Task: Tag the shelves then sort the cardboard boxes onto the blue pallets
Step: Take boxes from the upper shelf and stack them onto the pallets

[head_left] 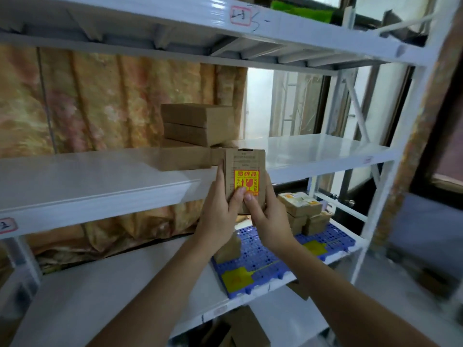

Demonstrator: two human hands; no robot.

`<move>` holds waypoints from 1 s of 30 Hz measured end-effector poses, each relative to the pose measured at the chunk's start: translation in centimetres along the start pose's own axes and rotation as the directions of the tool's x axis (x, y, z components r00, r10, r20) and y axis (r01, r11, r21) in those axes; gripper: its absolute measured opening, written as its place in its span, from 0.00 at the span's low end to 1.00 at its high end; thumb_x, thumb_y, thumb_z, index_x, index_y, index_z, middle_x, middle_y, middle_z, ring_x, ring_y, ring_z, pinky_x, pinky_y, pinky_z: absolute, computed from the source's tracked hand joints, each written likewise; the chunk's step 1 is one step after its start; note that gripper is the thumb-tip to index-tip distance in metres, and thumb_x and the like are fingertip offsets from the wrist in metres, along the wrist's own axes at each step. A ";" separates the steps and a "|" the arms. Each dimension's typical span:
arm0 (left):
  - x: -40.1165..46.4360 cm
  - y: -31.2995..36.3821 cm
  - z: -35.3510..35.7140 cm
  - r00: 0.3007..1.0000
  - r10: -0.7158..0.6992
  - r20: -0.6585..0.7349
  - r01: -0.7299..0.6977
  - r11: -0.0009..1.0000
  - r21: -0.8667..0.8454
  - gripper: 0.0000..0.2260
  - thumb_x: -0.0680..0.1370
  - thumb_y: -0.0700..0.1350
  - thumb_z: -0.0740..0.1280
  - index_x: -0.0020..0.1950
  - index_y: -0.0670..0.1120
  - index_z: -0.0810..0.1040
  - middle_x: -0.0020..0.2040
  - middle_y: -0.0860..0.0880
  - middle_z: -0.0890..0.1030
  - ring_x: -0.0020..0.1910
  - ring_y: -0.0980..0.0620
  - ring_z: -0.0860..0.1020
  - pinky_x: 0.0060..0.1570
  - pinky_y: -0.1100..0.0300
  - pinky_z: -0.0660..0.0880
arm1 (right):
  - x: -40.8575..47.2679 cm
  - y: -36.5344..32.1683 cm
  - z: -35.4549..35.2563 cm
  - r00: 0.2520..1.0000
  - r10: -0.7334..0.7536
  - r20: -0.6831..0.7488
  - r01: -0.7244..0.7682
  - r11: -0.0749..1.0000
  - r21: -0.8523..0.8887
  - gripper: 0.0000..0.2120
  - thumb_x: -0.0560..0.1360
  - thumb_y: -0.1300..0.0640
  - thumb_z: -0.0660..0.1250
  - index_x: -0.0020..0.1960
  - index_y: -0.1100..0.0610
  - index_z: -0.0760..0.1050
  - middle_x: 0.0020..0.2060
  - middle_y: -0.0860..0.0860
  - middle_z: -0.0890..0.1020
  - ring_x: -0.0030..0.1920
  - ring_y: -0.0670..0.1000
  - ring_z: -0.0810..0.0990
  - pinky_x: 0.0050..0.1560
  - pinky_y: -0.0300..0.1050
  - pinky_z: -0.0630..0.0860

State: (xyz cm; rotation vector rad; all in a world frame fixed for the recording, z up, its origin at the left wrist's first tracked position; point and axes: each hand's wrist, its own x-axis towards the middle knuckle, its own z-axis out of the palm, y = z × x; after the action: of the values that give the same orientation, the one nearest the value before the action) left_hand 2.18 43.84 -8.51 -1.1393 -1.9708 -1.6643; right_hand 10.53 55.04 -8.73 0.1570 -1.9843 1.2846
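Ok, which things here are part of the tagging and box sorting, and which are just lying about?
Job:
held box, in left hand and right hand
stacked boxes
boxes on the pallet
blue pallet
shelf tags
shelves

Lying about:
curtain
green item up top

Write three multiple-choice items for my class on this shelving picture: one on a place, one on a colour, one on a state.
1. Where does the blue pallet lie?
A. top shelf
B. lower shelf
C. floor

2. What colours is the sticker on the held box?
A. yellow and red
B. green and white
C. blue and black

3. How is the box held?
A. left hand only
B. right hand only
C. both hands

Answers: 1 B, it rests on the lower shelf board; 2 A, red print on yellow; 3 C, a hand grips each side.
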 end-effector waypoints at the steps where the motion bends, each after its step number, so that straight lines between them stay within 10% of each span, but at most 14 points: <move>1: -0.6 0.5 1.5 1.000 -0.020 0.017 0.020 1.000 -0.013 0.30 0.83 0.57 0.60 0.83 0.57 0.52 0.73 0.53 0.73 0.69 0.57 0.74 0.68 0.48 0.74 | -0.9 0.3 -1.5 1.000 0.010 -0.003 -0.010 1.000 -0.008 0.23 0.83 0.51 0.62 0.77 0.46 0.63 0.53 0.37 0.84 0.49 0.38 0.83 0.48 0.30 0.76; 6: -3.5 3.6 9.2 0.996 -0.059 0.071 0.062 0.997 -0.045 0.29 0.84 0.48 0.63 0.83 0.53 0.54 0.70 0.57 0.74 0.66 0.69 0.72 0.62 0.72 0.69 | -5.0 2.5 -9.0 0.996 0.082 -0.032 -0.084 0.994 -0.071 0.27 0.84 0.49 0.62 0.80 0.43 0.59 0.54 0.43 0.85 0.43 0.37 0.81 0.45 0.31 0.74; 14: -7.4 3.8 19.7 0.966 -0.164 0.199 0.178 0.982 -0.054 0.29 0.84 0.53 0.62 0.82 0.61 0.52 0.70 0.55 0.75 0.64 0.63 0.75 0.62 0.66 0.75 | -10.4 6.6 -17.6 0.976 0.207 -0.065 -0.212 0.974 -0.077 0.25 0.84 0.51 0.62 0.79 0.43 0.60 0.59 0.37 0.83 0.59 0.40 0.82 0.57 0.32 0.76; 19: -7.9 2.4 24.4 0.936 -0.230 0.267 0.252 0.966 -0.052 0.29 0.82 0.61 0.60 0.81 0.66 0.52 0.69 0.56 0.75 0.65 0.56 0.77 0.63 0.48 0.78 | -11.8 10.0 -20.5 0.947 0.308 -0.093 -0.315 0.947 -0.071 0.27 0.84 0.51 0.62 0.80 0.42 0.58 0.55 0.39 0.84 0.47 0.38 0.83 0.45 0.32 0.76; 24: -6.8 0.5 28.9 0.917 -0.255 0.305 0.282 0.958 -0.047 0.27 0.84 0.55 0.61 0.81 0.64 0.54 0.71 0.57 0.74 0.67 0.59 0.76 0.66 0.51 0.77 | -11.1 13.6 -23.4 0.924 0.364 -0.116 -0.377 0.919 -0.112 0.26 0.84 0.51 0.62 0.77 0.40 0.57 0.53 0.27 0.81 0.53 0.36 0.82 0.51 0.30 0.76; 30: -3.9 -2.5 34.7 0.910 -0.266 0.318 0.299 0.952 -0.060 0.26 0.84 0.52 0.61 0.76 0.72 0.54 0.69 0.63 0.74 0.64 0.70 0.74 0.61 0.70 0.73 | -8.3 18.9 -27.0 0.900 0.415 -0.137 -0.431 0.893 -0.130 0.30 0.82 0.45 0.63 0.81 0.43 0.57 0.57 0.37 0.84 0.55 0.38 0.83 0.57 0.40 0.80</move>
State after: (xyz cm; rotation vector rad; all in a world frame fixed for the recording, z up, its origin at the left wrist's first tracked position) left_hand 11.27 74.70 -22.24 -1.2650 -2.3611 -1.8480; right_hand 21.62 84.19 -22.25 -0.4385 -2.0862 1.3574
